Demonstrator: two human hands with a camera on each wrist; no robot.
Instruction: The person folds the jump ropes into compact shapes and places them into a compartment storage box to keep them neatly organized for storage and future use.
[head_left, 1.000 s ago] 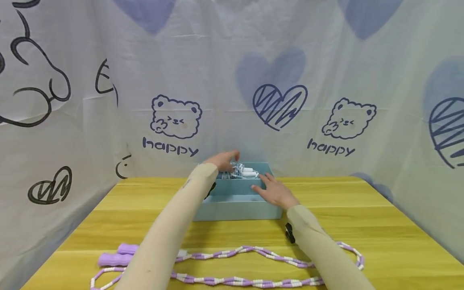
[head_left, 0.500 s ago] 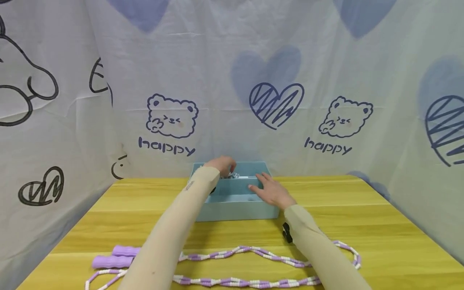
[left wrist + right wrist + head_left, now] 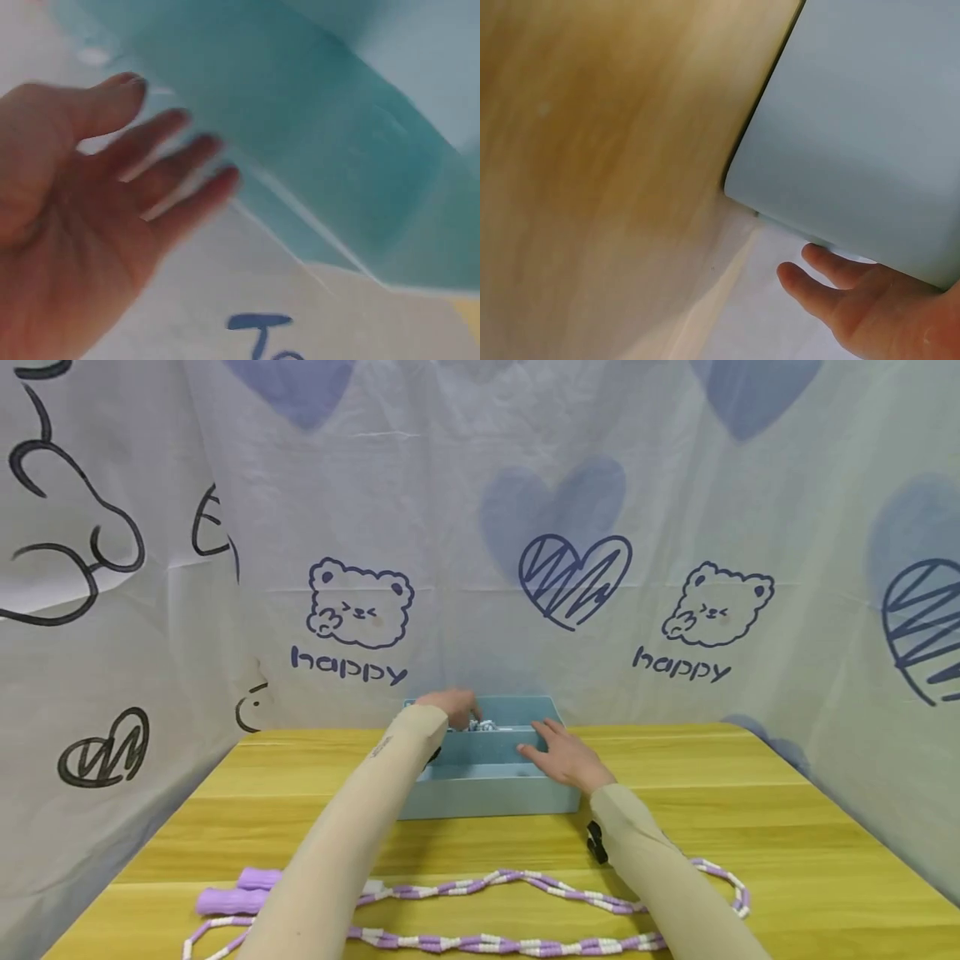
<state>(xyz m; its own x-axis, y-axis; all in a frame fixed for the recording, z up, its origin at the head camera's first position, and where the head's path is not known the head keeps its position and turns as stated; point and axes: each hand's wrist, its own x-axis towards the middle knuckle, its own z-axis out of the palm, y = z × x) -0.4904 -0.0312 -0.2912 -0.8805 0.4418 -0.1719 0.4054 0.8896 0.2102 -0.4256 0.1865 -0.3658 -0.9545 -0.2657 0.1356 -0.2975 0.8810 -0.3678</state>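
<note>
A light blue divided box [image 3: 487,800] stands at the back of the table. In its rear compartment a bluish-white beaded bundle [image 3: 483,725] shows just above the divider; the rest is hidden. My left hand [image 3: 450,703] is over the left part of that compartment, beside the bundle. In the left wrist view, its fingers [image 3: 176,169] are spread and loosely bent near the box's edge, with nothing held. My right hand [image 3: 566,756] rests against the box's right end. In the right wrist view, its fingers [image 3: 810,292] are extended beside the box wall.
A purple-and-white beaded jump rope [image 3: 555,947] lies folded along the table's front, its purple handles [image 3: 232,902] at the left, partly behind my left forearm. A printed cloth [image 3: 465,635] hangs right behind the box and along both sides. The front compartment faces me.
My left hand has gone down toward the rear compartment and slightly left. The beaded bundle with its white handles has sunk lower behind the divider. My right hand has stayed at the box.
</note>
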